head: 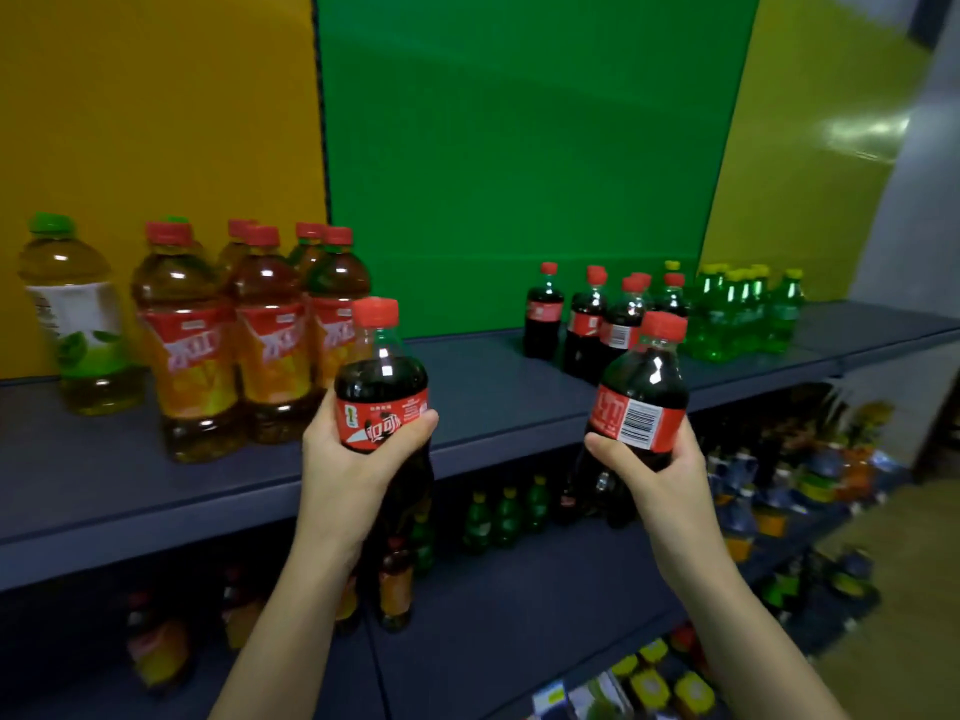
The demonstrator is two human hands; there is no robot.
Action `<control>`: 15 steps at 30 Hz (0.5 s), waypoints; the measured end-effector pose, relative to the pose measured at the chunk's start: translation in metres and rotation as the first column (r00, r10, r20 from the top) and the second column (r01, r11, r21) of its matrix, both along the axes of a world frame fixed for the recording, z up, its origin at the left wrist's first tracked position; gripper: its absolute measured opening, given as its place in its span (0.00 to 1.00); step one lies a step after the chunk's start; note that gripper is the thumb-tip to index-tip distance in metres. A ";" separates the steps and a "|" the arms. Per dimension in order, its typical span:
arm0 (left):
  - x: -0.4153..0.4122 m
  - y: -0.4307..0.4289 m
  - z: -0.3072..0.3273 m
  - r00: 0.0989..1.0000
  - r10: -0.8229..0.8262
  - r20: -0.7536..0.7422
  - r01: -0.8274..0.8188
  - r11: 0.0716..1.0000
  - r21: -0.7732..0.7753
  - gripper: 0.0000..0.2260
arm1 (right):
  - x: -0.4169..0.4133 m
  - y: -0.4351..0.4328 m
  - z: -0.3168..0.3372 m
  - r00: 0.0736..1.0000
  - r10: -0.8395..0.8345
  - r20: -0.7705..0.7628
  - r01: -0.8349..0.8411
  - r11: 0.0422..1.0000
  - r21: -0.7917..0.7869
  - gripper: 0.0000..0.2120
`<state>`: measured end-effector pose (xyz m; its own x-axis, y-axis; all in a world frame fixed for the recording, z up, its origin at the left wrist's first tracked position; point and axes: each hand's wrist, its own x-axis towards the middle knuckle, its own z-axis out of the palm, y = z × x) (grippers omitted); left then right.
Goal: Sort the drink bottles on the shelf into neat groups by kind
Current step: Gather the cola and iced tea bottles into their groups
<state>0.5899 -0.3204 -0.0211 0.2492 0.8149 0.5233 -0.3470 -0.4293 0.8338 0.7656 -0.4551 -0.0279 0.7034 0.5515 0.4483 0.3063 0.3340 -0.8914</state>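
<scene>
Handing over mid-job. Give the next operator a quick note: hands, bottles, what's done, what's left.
Left hand grips the left cola; right hand grips the right cola, both in front of the shelf.
On it: tea group left, green-tea bottle far left, cola group right of middle, green soda group beside it.
Done: groups mostly formed.
Left: stand both held colas with the cola group.

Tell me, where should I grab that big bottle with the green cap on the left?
Probably best: grip the green-cap bottle round its labelled middle, coming straight from the front. It stands upright, nothing stands in front of it, and the red-cap tea bottles stand only on its right side.
</scene>
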 end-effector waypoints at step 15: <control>0.192 0.005 -0.007 0.999 0.017 -0.050 -0.019 0.999 -0.046 0.18 | 0.174 0.004 -0.002 0.994 -0.073 0.078 0.076 0.996 -0.043 0.22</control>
